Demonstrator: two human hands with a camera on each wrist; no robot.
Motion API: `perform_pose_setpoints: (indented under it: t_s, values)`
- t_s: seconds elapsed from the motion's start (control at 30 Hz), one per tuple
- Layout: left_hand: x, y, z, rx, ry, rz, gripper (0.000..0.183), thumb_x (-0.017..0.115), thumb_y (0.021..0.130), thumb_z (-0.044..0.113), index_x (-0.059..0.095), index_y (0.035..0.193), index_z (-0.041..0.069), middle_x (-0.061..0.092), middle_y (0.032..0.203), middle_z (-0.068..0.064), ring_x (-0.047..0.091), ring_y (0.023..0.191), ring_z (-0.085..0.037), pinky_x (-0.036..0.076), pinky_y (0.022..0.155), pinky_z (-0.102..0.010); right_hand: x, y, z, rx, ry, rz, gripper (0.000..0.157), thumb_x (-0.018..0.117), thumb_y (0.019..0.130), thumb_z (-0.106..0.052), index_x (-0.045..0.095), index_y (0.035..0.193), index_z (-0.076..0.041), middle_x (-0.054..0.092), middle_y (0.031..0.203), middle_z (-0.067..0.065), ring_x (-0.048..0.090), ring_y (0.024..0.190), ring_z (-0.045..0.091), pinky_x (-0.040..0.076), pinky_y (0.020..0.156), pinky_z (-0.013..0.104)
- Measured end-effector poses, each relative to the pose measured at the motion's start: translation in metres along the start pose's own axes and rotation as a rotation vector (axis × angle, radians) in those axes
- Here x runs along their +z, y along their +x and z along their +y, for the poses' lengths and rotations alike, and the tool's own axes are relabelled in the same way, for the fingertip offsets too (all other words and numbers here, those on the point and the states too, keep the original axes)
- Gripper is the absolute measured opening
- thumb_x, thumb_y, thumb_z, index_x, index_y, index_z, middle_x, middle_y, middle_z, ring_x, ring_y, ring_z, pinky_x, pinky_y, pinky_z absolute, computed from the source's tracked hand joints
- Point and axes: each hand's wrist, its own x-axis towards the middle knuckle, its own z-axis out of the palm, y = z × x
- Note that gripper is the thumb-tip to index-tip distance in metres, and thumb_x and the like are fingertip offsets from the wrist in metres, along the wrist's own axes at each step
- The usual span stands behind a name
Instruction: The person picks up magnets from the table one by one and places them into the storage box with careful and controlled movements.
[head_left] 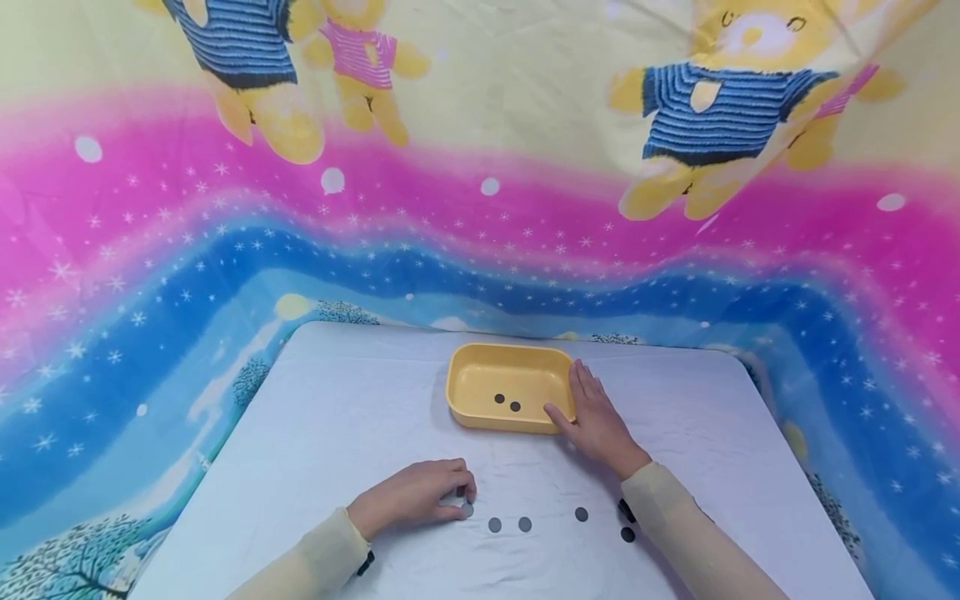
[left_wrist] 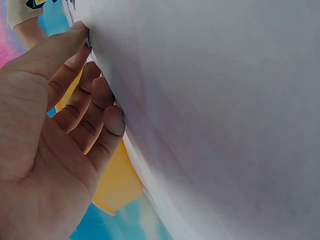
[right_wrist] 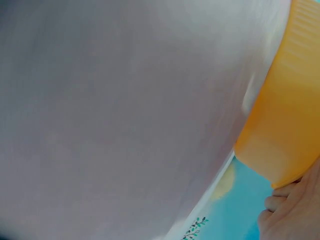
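My left hand [head_left: 420, 493] is low over the white tabletop, with thumb and forefinger pinching a small grey disc [head_left: 467, 509] like a coin. Only the disc's edge shows between the fingertips in the left wrist view, where the other fingers are bent beside the cloth. A yellow box [head_left: 459, 410] stands near the table's back edge, holding two dark discs [head_left: 515, 407]. At its right end, my right hand [head_left: 600, 425] holds the wall, thumb over the rim and fingers along the outside. The right wrist view shows some bent fingers beside the yellow wall [right_wrist: 282, 125].
Several grey discs lie in a loose row across the front, among them one disc [head_left: 525, 524] near the middle and a darker disc [head_left: 627, 534] by the right sleeve. A printed curtain [head_left: 480, 233] with bears surrounds the white-covered table [head_left: 337, 400].
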Motion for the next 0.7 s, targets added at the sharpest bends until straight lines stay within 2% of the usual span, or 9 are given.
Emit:
perform_pose_setpoints:
  t_s: [0.47, 0.7]
  values:
    - [-0.0012, 0.0009, 0.0017, 0.015, -0.013, -0.016, 0.017, 0.081, 0.098, 0.030, 0.069, 0.109, 0.033, 0.060, 0.104, 0.021, 0.056, 0.092, 0.003, 0.053, 0.089, -0.022, 0.0033, 0.0005, 0.0011, -0.005, -0.014, 0.014, 0.106, 0.045, 0.106, -0.072, 0.006, 0.170, 0.003, 0.006, 0.179, 0.021, 0.009, 0.165, 0.041, 0.011, 0.133, 0.056]
    - [-0.0008, 0.0011, 0.0022, 0.037, -0.028, -0.007, 0.018, 0.082, 0.098, 0.027, 0.067, 0.107, 0.032, 0.060, 0.100, 0.021, 0.057, 0.091, 0.002, 0.052, 0.087, -0.021, 0.0034, 0.0003, 0.0010, -0.009, -0.019, 0.019, 0.105, 0.045, 0.106, -0.071, 0.006, 0.170, 0.003, 0.006, 0.179, 0.022, 0.009, 0.165, 0.041, 0.012, 0.133, 0.057]
